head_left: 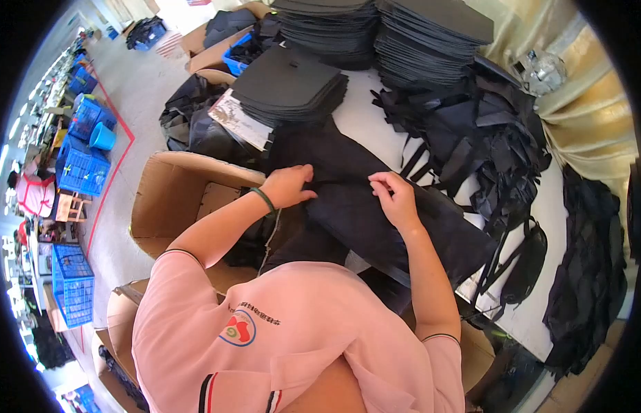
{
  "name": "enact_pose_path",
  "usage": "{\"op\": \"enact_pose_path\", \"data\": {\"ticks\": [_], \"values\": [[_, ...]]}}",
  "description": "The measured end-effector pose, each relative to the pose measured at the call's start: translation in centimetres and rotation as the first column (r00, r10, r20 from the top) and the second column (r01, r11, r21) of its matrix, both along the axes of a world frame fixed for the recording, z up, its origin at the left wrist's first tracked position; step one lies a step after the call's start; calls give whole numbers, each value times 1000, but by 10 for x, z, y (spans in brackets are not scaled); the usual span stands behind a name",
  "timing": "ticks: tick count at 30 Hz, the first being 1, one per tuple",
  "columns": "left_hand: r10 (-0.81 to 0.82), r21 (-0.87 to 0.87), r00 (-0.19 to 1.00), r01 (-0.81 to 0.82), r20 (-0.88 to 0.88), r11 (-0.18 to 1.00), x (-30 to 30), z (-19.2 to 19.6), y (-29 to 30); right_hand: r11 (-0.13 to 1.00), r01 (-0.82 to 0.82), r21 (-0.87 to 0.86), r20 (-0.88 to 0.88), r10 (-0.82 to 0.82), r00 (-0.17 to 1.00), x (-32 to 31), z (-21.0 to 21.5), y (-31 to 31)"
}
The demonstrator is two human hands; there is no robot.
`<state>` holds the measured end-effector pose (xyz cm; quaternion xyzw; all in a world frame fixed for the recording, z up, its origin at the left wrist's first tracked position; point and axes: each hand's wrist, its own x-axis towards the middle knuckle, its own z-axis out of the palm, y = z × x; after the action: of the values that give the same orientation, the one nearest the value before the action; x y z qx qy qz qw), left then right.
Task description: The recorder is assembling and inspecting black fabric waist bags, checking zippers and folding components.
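A large piece of black fabric (pixel 365 213) lies in front of me, across the near part of the table and over my lap. My left hand (pixel 287 186) is at its left side, fingers curled and thumb lower, with a fold of the fabric between them. My right hand (pixel 394 198) is to the right, near the fabric's upper edge, its fingertips drawn together in a pinch on the fabric. What lies right under the fingertips is hard to see against the black. A dark green band (pixel 263 199) circles my left wrist.
Flat black sheets (pixel 286 86) are stacked beyond my hands, with taller stacks (pixel 431 41) behind. Black straps and fabric pieces (pixel 472 131) are heaped at right on the white table (pixel 365 103). An open cardboard box (pixel 169 182) stands at left. Blue crates (pixel 83 165) line the floor farther left.
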<state>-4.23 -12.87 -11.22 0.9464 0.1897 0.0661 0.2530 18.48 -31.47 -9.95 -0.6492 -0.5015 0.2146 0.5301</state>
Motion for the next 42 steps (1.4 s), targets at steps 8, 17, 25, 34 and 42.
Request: {"op": "enact_pose_path", "data": {"ticks": [8,17,25,34,42], "values": [[170,-879,975,-203,-142,432,-46,70,62,1000,-21,18,23,21,1000,-1,-1,-2],[354,-954,903,288,243,-80,-27,129,25,955,-108,275,367,-1,930,-43,85,21],[266,-968,940,240,213,-75,3,132,0,938,-135,320,426,-15,905,-64,100,44],[79,-807,934,256,348,532,13,91,-3,961,53,270,-385,57,921,-44,95,33],[-218,-244,913,137,-345,960,-16,56,21,932,140,334,-494,46,868,-11,110,20]]}}
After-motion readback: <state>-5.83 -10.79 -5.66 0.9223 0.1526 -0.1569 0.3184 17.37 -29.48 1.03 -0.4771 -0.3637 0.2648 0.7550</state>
